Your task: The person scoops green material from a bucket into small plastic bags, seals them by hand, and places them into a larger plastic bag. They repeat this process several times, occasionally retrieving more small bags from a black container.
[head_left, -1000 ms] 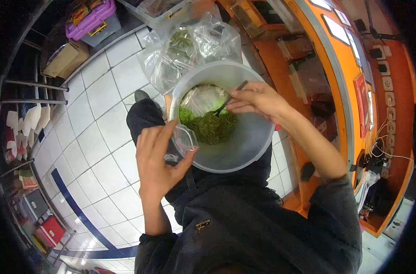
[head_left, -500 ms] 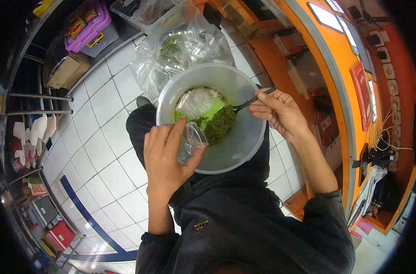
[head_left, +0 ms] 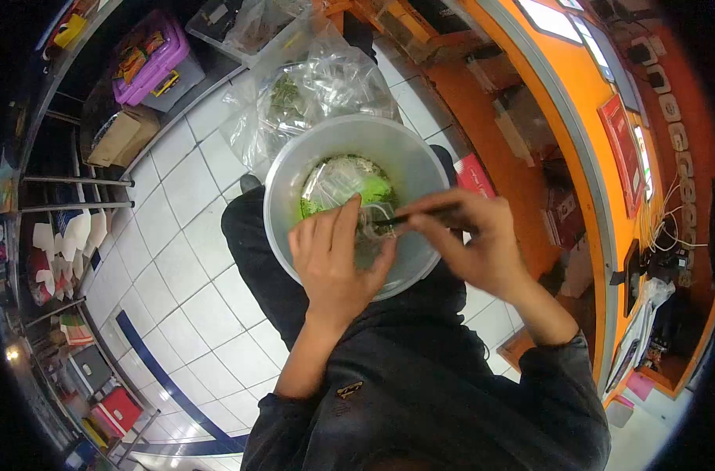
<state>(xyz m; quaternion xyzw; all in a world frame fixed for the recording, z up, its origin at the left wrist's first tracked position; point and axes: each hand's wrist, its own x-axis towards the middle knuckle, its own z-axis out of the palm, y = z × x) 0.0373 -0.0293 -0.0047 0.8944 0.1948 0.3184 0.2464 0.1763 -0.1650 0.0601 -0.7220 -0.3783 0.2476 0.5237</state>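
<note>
My left hand pinches a small clear plastic bag over a translucent bucket that sits between my legs. My right hand grips a black spoon by its handle, with the far end at the bag's mouth. The spoon's bowl is hidden by the bag and my left fingers. At the bottom of the bucket lie bright green, finely shredded leaves and clear plastic. Part of them is hidden behind my hands.
Beyond the bucket, a large clear plastic bag holds more greenery. A purple-lidded box and a cardboard box stand at the left. An orange counter curves along the right, with a red box near my knee. White tiles cover the floor.
My right hand has moved left and down, bringing the spoon from the heap of shredded leaves to the bag's mouth. My left hand has shifted slightly right with the bag.
</note>
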